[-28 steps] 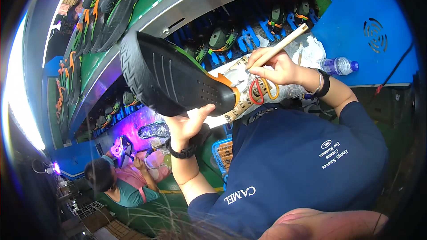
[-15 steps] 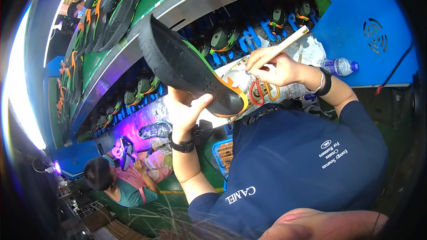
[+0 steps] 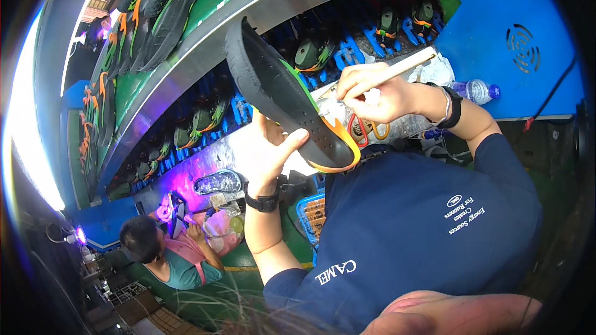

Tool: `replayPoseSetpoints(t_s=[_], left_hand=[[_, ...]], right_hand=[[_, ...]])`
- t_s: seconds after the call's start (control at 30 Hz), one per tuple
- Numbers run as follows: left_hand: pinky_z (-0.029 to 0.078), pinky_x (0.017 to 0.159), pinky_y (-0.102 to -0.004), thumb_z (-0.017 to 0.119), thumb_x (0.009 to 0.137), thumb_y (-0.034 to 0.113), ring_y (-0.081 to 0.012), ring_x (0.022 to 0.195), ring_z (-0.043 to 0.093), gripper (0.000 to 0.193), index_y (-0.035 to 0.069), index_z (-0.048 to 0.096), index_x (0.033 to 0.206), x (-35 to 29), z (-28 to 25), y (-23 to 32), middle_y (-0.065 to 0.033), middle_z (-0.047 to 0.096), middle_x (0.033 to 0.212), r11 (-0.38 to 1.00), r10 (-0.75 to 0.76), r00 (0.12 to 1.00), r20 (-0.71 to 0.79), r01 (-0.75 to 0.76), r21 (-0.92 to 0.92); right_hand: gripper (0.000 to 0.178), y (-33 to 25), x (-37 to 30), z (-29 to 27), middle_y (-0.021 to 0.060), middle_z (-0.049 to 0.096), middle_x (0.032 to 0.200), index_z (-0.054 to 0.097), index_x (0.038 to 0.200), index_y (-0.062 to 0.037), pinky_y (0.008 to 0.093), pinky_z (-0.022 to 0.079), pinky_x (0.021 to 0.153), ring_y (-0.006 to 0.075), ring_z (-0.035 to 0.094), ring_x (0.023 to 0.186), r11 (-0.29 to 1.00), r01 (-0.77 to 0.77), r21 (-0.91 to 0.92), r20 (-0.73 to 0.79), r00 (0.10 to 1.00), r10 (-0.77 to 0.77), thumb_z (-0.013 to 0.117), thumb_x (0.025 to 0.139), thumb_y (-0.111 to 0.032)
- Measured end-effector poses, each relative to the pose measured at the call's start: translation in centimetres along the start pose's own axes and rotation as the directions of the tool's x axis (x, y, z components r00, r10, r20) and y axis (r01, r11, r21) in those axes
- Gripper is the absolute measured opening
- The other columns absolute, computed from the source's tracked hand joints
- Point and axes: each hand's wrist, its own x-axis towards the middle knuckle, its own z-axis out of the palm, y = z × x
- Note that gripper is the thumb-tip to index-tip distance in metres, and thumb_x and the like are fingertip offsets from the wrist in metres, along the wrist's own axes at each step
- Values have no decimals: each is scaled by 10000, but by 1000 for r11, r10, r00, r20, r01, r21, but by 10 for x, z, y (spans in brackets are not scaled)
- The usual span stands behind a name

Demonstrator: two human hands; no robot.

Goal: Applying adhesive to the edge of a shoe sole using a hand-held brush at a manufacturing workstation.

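Sole (image 3: 267,77), one: black, rim edged green and orange; held up and tilted by my left fingers (image 3: 292,142), thumb laid on its black face, the others behind it and mostly hidden.

Stick (image 3: 406,68), one: pale, pinched in my right fingers (image 3: 359,77); lower tip hidden, contact with the sole not determinable.

Handling, my judgement: left thumb firm, black face turned toward the right fingers, stick slanted clear of the orange rim, light pressure.

Surroundings: scissors (image 3: 364,138), on the tabletop (image 3: 214,160) just beneath the right fingers, likeliest to snag a knuckle; bottle (image 3: 478,92) and white paper (image 3: 438,71), beyond the right fingers; shoes (image 3: 313,54) in a rack past the sole, limiting its swing away from me; crate (image 3: 304,214), below the left fingers; co-worker (image 3: 177,257), well to their left.
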Motion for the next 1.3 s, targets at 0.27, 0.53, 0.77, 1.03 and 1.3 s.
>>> replayPoseSetpoints(t_s=[0.27,0.53,0.77,1.03,1.3], left_hand=[[301,938,-352,719,601,99,-226,1108,381,748,18,310,1222,-5,18,-3,-105,395,1187,996,-74,996,47,77,-49],[303,935,-345,708,620,94,-215,1104,387,727,16,311,1224,-8,26,-5,-95,399,1188,993,-108,989,97,112,-36],[306,934,-355,703,625,93,-221,1104,386,725,16,305,1226,0,29,1,-101,401,1181,994,-102,991,89,104,-16],[381,864,-342,640,657,20,-208,1014,465,733,42,228,1263,48,51,10,-109,430,1143,990,-63,973,220,89,-110],[496,666,-326,554,786,239,-250,854,555,421,-28,405,1075,265,179,92,-176,541,926,957,-95,870,483,213,-196]], right_hand=[[91,1,16,-23,130,576,784,556,715,28,248,417,497,184,506,610,994,-19,-110,-80,997,10,535,633,61],[78,3,27,-36,68,548,744,576,766,22,178,376,440,72,478,512,965,123,-233,-117,981,-154,550,693,10],[17,-5,3,-28,125,579,755,543,628,21,283,452,555,231,545,658,973,-15,-232,-45,999,5,537,612,24],[32,-75,-33,-73,110,563,747,540,692,14,225,386,470,140,506,560,973,34,-228,-355,928,-116,538,663,25],[163,-152,-85,-90,96,444,675,465,836,-3,208,302,430,92,369,502,951,70,-302,-809,509,-295,475,721,-118]])
